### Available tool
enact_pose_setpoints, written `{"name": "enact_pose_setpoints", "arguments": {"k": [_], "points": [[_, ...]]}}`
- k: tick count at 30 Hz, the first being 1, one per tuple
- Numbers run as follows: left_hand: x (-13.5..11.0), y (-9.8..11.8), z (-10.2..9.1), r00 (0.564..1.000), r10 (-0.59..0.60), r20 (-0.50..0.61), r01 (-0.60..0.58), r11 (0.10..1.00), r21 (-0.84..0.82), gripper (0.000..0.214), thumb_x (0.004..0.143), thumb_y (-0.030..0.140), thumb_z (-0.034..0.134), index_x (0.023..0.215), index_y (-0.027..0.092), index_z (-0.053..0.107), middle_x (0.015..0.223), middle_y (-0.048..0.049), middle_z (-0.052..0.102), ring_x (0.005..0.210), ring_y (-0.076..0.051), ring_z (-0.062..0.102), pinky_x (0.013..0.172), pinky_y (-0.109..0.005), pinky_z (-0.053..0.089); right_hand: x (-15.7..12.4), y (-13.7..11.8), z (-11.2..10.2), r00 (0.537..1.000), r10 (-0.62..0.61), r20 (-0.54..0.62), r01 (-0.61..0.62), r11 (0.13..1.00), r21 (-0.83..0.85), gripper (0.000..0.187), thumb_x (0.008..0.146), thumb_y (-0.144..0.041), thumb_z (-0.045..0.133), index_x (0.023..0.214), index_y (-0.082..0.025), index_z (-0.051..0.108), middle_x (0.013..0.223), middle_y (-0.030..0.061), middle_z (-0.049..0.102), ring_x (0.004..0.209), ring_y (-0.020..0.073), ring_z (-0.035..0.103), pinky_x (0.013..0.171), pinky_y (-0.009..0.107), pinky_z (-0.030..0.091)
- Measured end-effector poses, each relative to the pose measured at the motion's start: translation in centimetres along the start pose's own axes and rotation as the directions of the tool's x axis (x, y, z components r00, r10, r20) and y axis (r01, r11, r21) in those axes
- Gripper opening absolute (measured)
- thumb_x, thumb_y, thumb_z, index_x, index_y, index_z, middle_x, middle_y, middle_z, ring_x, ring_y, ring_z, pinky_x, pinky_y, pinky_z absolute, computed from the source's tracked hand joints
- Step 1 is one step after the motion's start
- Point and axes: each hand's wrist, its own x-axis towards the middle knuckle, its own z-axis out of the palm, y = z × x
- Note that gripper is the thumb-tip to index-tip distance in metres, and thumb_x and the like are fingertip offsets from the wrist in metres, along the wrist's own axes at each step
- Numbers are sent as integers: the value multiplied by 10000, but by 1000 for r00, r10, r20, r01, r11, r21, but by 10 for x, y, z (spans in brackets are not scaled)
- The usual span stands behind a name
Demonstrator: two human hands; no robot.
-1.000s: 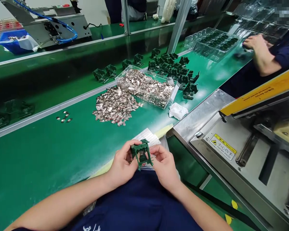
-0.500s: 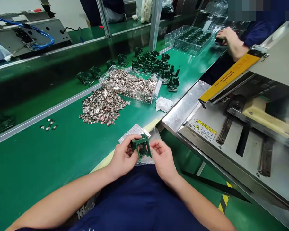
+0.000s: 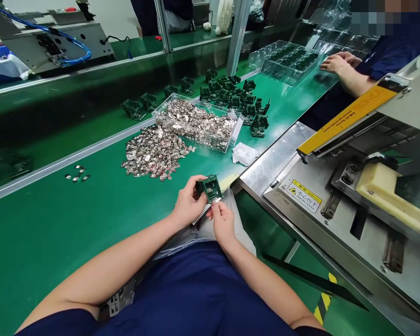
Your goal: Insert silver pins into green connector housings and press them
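My left hand (image 3: 189, 205) is closed around a green circuit-board assembly (image 3: 212, 188), a small box-like frame with an opening facing me. At its lower edge, my right hand (image 3: 224, 223) pinches with thumb and fingers; what lies between them is too small to make out. Beneath the assembly, between my hands, shows part of a silvery ridged sheet (image 3: 200, 214). A heap of small metal pieces (image 3: 154, 154) lies on the green table beyond my hands. More of these pieces fill a clear plastic box (image 3: 227, 148) beside the heap.
Several similar board assemblies (image 3: 259, 126) stand behind the box. Crumpled white paper (image 3: 244, 154) lies near the steel machine (image 3: 280, 151) on my right. A few loose metal pieces (image 3: 77, 173) sit at left. A co-worker's hands (image 3: 339, 63) are near a clear tray (image 3: 283, 77).
The assembly has been raised slightly and turned, its opening now facing up towards me. My right hand has moved in under its lower edge. The co-worker's hands have come together.
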Motion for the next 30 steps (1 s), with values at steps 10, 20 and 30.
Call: {"name": "enact_pose_setpoints", "arguments": {"k": [10,20,30], "points": [[5,-5,2,999,-20,-47,13,991,-136,312,859,255,581,1159,209,509,839,-7,608,716,-123,589,652,-219,498,-5,7,-31,952,-36,304,123,955,-270,441,820,-533,634,526,-207,598,425,-10,521,394,135,478,455,266,378],[-11,1,2,995,87,47,-72,963,-259,337,921,335,540,1230,232,455,890,-21,585,667,-117,564,620,-239,505,-3,-87,-42,889,-446,105,453,818,-355,196,921,-190,527,950,-213,720,770,32,632,659,146,598,607,271,487],[-20,13,8,961,256,105,-241,961,-139,314,953,218,442,1264,233,396,888,-21,565,657,-111,536,610,-231,473,-5,-89,-36,883,-466,60,446,791,-419,176,900,-249,607,743,-182,650,727,10,504,627,130,480,540,258,384]]}}
